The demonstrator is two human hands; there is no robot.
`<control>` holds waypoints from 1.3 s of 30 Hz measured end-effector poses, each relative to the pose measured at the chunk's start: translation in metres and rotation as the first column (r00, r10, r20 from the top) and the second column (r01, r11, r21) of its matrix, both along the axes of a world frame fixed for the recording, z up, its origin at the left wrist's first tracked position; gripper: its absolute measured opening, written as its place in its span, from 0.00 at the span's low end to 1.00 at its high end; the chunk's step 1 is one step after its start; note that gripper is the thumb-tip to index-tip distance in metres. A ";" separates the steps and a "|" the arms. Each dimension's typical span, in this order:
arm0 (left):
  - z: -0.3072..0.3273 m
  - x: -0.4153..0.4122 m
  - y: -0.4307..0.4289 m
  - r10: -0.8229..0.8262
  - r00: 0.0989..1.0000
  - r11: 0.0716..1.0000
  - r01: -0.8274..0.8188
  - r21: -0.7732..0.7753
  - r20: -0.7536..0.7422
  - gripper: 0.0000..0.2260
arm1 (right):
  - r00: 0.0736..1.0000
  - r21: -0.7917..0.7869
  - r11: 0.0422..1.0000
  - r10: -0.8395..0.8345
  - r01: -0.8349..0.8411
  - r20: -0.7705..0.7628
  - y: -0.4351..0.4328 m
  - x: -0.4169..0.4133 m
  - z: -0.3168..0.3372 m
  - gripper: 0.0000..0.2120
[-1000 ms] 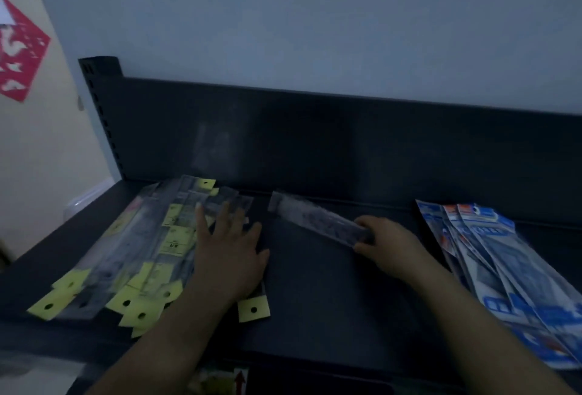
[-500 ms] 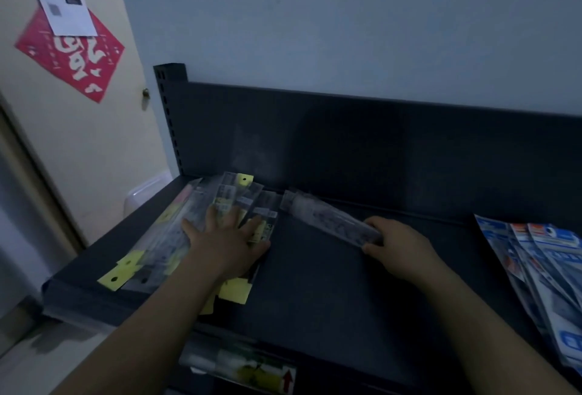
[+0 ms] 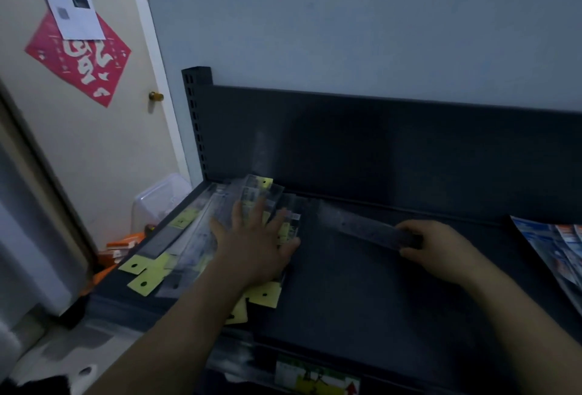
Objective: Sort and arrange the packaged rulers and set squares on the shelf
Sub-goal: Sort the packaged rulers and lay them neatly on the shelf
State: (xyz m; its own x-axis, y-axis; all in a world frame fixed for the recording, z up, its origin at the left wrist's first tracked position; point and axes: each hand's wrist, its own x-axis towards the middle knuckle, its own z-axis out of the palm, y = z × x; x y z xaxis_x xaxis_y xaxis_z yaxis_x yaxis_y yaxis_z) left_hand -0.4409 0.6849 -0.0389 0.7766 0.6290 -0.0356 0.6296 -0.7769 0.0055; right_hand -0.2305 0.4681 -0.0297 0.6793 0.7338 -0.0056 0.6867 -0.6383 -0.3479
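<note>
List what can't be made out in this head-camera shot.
- Head view: the pile of clear ruler packs, partly covered by the left hand; count unclear.
- Held ruler pack: near end hidden in the right hand; print blurred.
- Blue packs: cut off by right edge.
- Shelf label: cut by bottom edge, unreadable.

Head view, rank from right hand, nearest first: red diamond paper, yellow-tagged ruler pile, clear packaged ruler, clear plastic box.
1. Clear packaged ruler: held in right hand.
2. Yellow-tagged ruler pile: under left hand.
3. Clear plastic box: left of shelf.
4. Red diamond paper: on door.
</note>
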 end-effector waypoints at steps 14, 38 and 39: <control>0.013 0.061 -0.030 -0.415 0.886 0.910 0.408 0.075 0.205 0.34 | 0.997 0.015 1.000 0.020 -0.018 -0.080 0.002 -0.005 0.009 0.13; -0.021 0.128 -0.051 -0.096 0.782 0.882 0.353 -0.311 0.616 0.13 | 0.951 0.405 0.905 0.003 0.129 -0.310 -0.038 0.041 -0.032 0.36; -0.022 0.128 -0.051 -0.100 0.779 0.878 0.361 -0.313 0.619 0.13 | 0.952 0.404 0.907 0.010 0.121 -0.307 -0.038 0.042 -0.033 0.37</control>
